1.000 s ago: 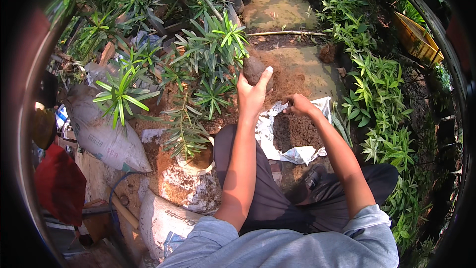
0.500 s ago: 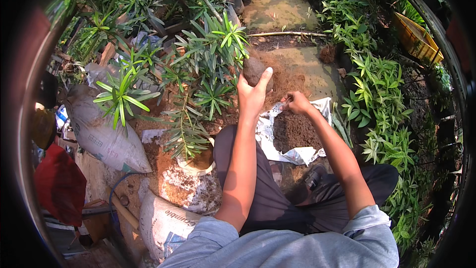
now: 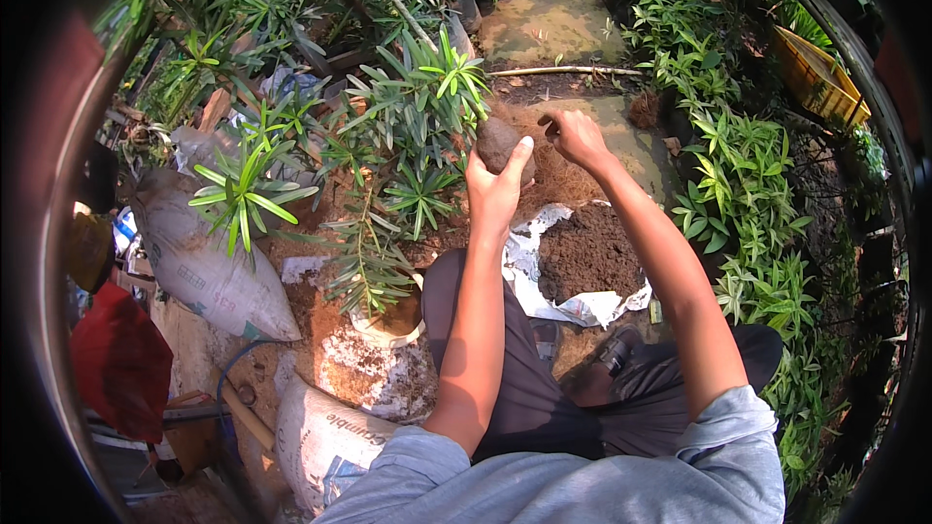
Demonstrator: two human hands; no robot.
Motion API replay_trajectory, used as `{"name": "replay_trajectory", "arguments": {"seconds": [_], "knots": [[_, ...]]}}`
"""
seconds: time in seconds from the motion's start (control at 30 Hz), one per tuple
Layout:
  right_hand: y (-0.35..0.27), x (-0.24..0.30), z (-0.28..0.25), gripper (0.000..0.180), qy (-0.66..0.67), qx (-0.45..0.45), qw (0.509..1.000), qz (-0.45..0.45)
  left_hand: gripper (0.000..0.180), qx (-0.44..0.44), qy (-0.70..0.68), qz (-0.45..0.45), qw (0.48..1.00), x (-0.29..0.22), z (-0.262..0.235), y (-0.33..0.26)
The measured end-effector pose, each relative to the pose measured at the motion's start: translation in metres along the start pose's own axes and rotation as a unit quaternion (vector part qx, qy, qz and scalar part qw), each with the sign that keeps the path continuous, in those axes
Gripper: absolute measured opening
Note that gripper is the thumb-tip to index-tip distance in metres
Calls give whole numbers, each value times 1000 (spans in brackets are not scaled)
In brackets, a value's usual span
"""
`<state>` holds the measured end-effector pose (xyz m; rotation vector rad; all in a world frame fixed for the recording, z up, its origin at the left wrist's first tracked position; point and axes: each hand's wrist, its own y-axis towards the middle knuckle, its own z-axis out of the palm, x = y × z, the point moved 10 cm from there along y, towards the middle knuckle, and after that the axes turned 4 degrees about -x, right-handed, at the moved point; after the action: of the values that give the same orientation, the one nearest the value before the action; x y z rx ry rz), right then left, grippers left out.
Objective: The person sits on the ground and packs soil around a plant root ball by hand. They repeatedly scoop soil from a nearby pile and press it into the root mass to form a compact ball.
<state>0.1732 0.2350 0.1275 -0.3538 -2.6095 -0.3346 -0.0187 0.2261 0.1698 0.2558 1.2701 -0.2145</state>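
Around the round brown earthen ball (image 3: 497,142) the left hand (image 3: 493,192) is clasping, I'm seeing, from afar, the half-curled right hand (image 3: 579,139), contents unclear to me, leaving the dark soil heap (image 3: 585,257) at five o'clock and hovering at three, bringing work to the ball.

A: How strong is your light?
B: You have bright daylight, but patchy: shade dapples the path (image 3: 549,15), and a shadow crosses your left forearm (image 3: 481,301) near the elbow.
A: Any glare on your side?
B: The pale speckled ground (image 3: 379,366) at your left looks nearly washed out.
A: And sharpness?
B: Your left hand (image 3: 496,184) and right hand (image 3: 580,140) look fairly crisp; toward the rim, your view bends, blurs and sinks into black.
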Motion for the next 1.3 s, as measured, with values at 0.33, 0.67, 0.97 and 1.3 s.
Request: {"name": "replay_trajectory", "arguments": {"seconds": [0.33, 0.67, 0.97, 1.3], "knots": [[-6, -3, -15, 51, -162, -164, 965, -124, 33, 14, 12, -13, 1000, 7, 8, 0], [-37, -65, -18, 49, 9, -64, 998, -2, 39, 27, 45, -20, 998, 25, 27, -10], [-198, -174, 91, 74, -7, 316, 934, 168, 43, 77, 97, -50, 991, 45, 56, -24], [-280, -152, 141, 65, -153, 62, 980, 112, 42, 91, 125, -23, 988, 34, 67, -32]]}}
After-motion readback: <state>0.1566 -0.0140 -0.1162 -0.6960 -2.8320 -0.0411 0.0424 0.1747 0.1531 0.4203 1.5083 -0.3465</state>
